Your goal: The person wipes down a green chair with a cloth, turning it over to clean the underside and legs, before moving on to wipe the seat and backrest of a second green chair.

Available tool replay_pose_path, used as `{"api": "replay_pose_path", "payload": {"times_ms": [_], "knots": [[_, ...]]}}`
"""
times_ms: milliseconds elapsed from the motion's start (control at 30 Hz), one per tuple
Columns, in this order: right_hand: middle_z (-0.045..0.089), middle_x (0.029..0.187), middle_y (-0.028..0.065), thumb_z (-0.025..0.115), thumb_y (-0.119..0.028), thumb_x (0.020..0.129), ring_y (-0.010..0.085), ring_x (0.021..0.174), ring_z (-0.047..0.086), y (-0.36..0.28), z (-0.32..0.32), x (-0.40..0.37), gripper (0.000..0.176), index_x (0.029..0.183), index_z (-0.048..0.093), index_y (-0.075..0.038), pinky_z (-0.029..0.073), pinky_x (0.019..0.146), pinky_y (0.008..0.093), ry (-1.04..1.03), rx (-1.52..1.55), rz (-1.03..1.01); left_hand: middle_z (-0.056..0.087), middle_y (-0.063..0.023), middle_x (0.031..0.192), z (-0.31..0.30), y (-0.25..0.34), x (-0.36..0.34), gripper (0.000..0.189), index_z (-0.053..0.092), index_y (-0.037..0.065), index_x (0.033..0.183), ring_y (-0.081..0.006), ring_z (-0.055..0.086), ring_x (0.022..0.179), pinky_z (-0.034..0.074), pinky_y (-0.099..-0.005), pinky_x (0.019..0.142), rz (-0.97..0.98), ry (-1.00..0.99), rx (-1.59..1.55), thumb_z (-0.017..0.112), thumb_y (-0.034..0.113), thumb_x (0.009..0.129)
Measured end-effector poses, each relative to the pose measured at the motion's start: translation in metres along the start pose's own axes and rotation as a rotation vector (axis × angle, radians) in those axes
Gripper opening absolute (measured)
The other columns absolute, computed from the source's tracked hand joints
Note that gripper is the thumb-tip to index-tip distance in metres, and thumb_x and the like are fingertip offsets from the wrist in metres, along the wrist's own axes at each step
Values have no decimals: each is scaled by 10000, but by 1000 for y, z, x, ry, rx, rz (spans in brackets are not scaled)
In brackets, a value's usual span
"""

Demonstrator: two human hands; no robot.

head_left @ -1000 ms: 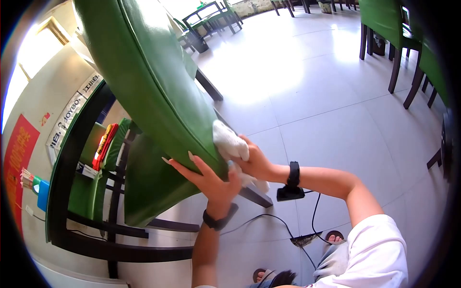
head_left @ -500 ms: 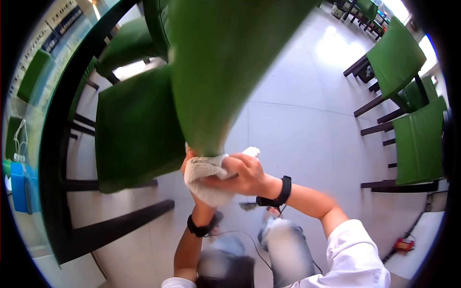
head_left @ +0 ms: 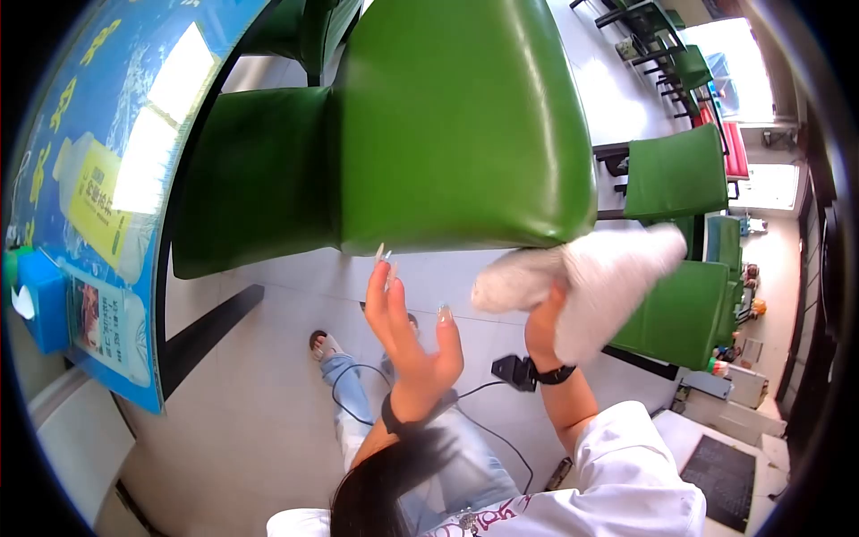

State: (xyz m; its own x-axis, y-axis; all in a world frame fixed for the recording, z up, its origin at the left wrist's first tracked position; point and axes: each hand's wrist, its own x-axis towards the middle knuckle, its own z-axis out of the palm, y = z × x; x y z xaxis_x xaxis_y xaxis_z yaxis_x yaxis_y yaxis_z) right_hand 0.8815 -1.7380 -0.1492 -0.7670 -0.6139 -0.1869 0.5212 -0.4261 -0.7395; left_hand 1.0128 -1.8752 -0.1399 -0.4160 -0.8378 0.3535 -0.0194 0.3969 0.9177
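Note:
A chair with a glossy green backrest [head_left: 456, 125] and a darker green seat [head_left: 255, 179] fills the upper middle of the head view. My right hand [head_left: 544, 331] grips a white cloth [head_left: 617, 282] at the backrest's right-hand corner. Loose folds of the cloth spread to both sides and cover most of those fingers. Below the backrest's near edge, my left hand [head_left: 407, 345] is open and empty, thumb apart, fingertips right at that edge. Both wrists wear black bands, the right one with a small black device [head_left: 514, 371] beside it.
To the left stands a table [head_left: 98, 116] with a blue printed top; a blue tissue box [head_left: 40, 300] sits on its near end. More green chairs [head_left: 677, 174] line the right side. A thin black cable [head_left: 514, 438] loops in front of my legs.
My left hand has let go of the cloth and opened. My right hand has carried the cloth rightward to the backrest's corner. The view has shifted, showing more of the table.

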Motion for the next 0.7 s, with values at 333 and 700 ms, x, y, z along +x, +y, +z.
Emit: {"api": "replay_pose_path", "payload": {"times_ms": [333, 700], "knots": [[560, 1009, 116, 704, -117, 764, 297, 873, 596, 176, 26, 46, 357, 1117, 653, -127, 520, 632, 358, -307, -1779, -676, 348, -187, 1368, -13, -82, -44, 534, 345, -20, 1371, -294, 464, 1181, 398, -405, 977, -517, 214, -39, 496, 50, 864], [488, 1245, 174, 621, -127, 745, 313, 1102, 524, 94, 106, -15, 595, 1328, 516, -74, 472, 871, 416, -444, -1845, -394, 368, -281, 1391, -66, 6, 4, 621, 405, 76, 1398, -472, 391, 1250, 358, -542, 998, -169, -204, -202, 592, 356, 877]]}}
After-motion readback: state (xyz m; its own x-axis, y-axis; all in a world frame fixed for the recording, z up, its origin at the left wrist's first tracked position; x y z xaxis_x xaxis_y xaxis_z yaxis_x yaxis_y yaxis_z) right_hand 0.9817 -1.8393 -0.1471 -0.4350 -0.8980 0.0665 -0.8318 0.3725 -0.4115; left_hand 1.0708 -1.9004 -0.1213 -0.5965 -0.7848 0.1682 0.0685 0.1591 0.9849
